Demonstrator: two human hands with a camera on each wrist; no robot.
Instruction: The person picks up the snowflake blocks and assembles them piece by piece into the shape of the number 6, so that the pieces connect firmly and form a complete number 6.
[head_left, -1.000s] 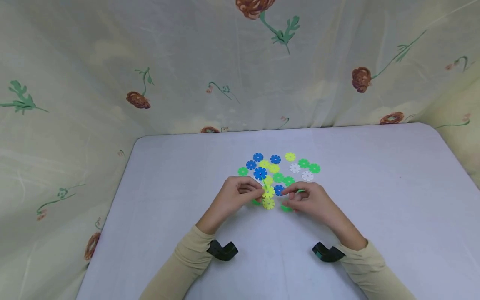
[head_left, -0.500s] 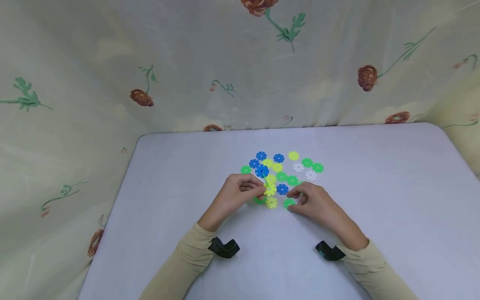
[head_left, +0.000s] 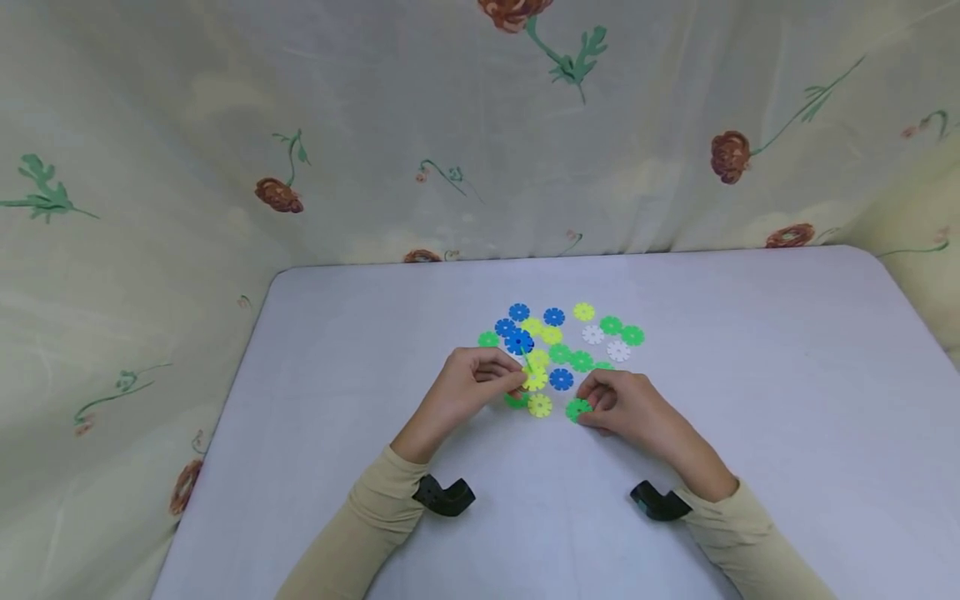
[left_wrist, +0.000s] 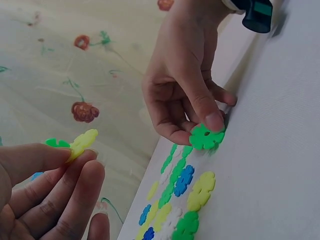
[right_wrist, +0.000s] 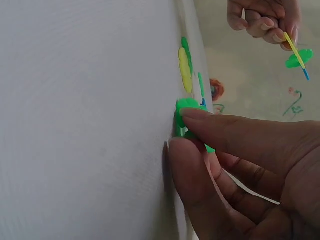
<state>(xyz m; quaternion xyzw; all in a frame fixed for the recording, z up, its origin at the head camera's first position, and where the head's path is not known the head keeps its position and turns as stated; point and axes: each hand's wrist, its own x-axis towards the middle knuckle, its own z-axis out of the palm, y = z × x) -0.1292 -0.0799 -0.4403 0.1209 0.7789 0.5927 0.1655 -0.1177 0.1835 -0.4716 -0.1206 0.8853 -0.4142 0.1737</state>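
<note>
My left hand point(head_left: 472, 387) pinches a yellow notched disc point(left_wrist: 84, 142) between thumb and fingers, raised above the table. A green disc point(right_wrist: 299, 58) crosses the yellow one, and a blue disc point(right_wrist: 306, 74) continues from its end, so the three form one joined piece. With thumb and index finger, my right hand point(head_left: 630, 408) grips a single green notched disc point(head_left: 578, 409) at the near side of the scattered discs. That green disc point(left_wrist: 205, 138) is tilted up on edge, close over the table, as the left wrist view shows.
Loose flat discs lie beyond and between the hands: blue point(head_left: 561, 379), yellow point(head_left: 540, 406), green point(head_left: 581, 361) and white point(head_left: 618, 351). They rest on a white table point(head_left: 375, 333). A flower-patterned curtain point(head_left: 345, 125) hangs behind the table's far edge.
My right hand has lowered and its fingers have come together on the near green disc, which now stands tilted. The left hand keeps holding its joined piece in about the same place.
</note>
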